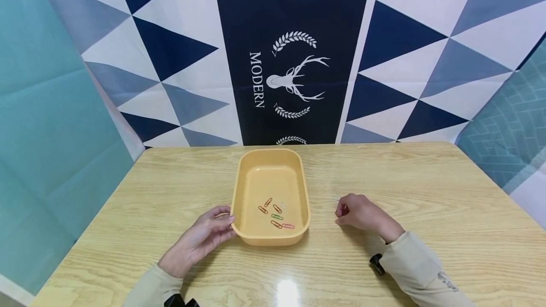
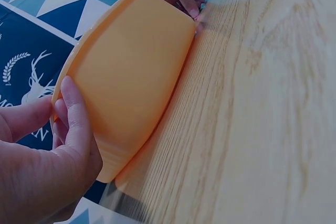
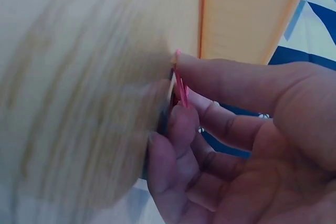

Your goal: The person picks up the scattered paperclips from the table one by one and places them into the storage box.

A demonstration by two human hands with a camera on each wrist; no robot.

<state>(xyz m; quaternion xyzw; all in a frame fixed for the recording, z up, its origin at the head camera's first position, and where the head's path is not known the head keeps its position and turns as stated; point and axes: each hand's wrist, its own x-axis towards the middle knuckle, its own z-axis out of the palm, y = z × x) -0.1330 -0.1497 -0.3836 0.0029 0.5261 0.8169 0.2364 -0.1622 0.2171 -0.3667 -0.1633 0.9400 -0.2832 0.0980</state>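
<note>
A yellow plastic tray stands on the table, with several paper clips on its floor: orange ones, a green clip, a pink clip and a pale one. My left hand grips the tray's left rim, thumb over the edge and fingers against the outer wall. Right of the tray, my right hand is low at the tabletop. Its thumb and fingertips pinch a pinkish-red paper clip, partly hidden by the fingers. Another pale clip shows just beyond the right fingers.
The light wood table runs back to a patterned cloth hanging behind it. A teal cloth hangs along the left side. A dark wrist strap piece sits at the right sleeve.
</note>
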